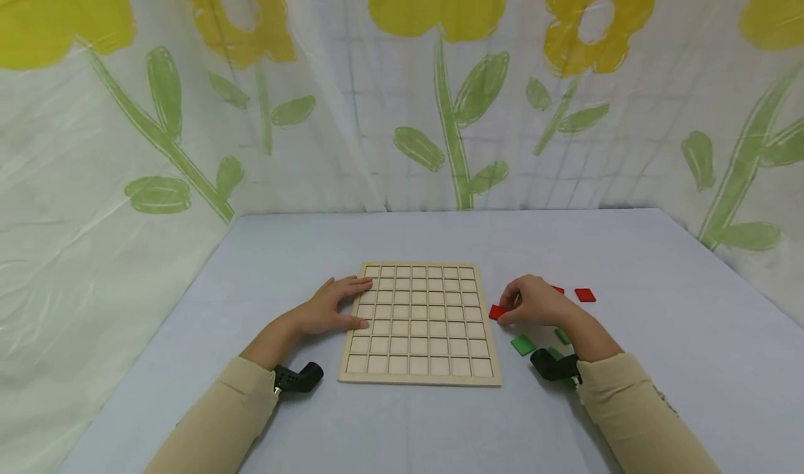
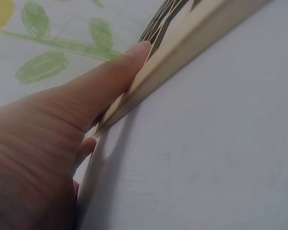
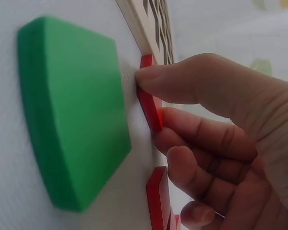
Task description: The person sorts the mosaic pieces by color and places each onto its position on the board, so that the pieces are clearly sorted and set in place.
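Note:
A wooden grid board (image 1: 419, 380) lies flat on the table, its square cells bare. My left hand (image 1: 326, 310) rests at the board's left side, fingers and thumb stretched over the rim; in the left wrist view the thumb (image 2: 105, 81) lies on the edge. To the right of the board, my right hand (image 1: 537, 301) pinches a red square tile (image 1: 497, 312) between thumb and fingers. The right wrist view shows that red tile (image 3: 151, 108) at or just above the table, close to the board's edge. A green square tile (image 1: 523, 345) lies below the right hand.
Another red tile (image 1: 585, 295) lies to the far right, and a further one (image 1: 557, 290) is partly hidden behind the right hand. Green tiles (image 1: 562, 336) lie near the right wrist. A white table (image 1: 402, 432) stands against a flower-patterned curtain (image 1: 352, 146).

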`<act>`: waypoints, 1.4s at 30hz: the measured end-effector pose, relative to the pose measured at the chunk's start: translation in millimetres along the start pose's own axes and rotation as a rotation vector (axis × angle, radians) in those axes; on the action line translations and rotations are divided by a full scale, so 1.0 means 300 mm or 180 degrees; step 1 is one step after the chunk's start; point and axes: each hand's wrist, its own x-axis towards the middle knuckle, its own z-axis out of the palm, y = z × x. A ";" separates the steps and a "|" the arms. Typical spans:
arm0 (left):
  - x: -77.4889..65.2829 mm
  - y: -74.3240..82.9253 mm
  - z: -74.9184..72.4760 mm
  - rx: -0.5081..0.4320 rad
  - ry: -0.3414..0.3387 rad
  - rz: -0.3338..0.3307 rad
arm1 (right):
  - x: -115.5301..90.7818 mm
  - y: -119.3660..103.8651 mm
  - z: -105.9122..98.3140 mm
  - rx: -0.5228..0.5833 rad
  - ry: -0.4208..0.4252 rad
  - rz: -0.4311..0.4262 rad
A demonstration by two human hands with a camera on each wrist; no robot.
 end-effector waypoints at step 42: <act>-0.015 0.044 0.020 0.0267 0.0159 -0.0037 | 0.135 -0.180 -0.010 0.0110 -0.0041 -0.0653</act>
